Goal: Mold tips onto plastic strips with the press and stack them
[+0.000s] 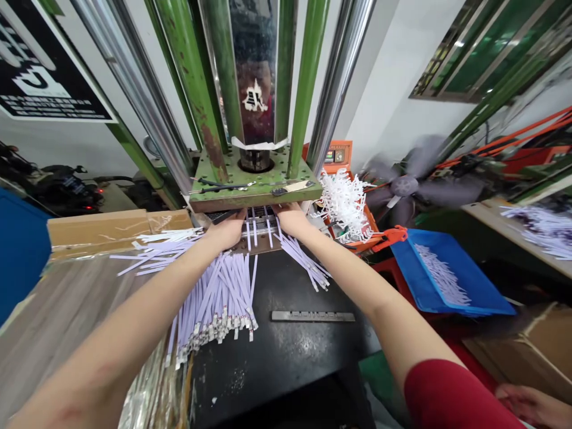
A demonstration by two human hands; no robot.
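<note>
Both of my hands reach in under the green press plate (pixel 254 193), which hides most of their fingers. My left hand (pixel 229 230) is at the left end of the metal mould (pixel 263 225), and a thin dark tool (pixel 223 216) shows beside it; whether I grip it is unclear. My right hand (pixel 292 219) is at the mould's right end, just above a small fan of lilac strips (pixel 306 262). Between my hands, several lilac strips (pixel 269 229) stick out of the mould towards me. A large pile of lilac strips (pixel 218 298) with white ends lies below my left wrist.
A slotted metal bar (pixel 313 316) lies on the black table (pixel 286 351). Cardboard (pixel 98 232) bounds the left. To the right are white moulded pieces (pixel 344 199), a spinning fan (pixel 404 186) and a blue bin (pixel 487 301). Another person's hand (pixel 531 405) shows at lower right.
</note>
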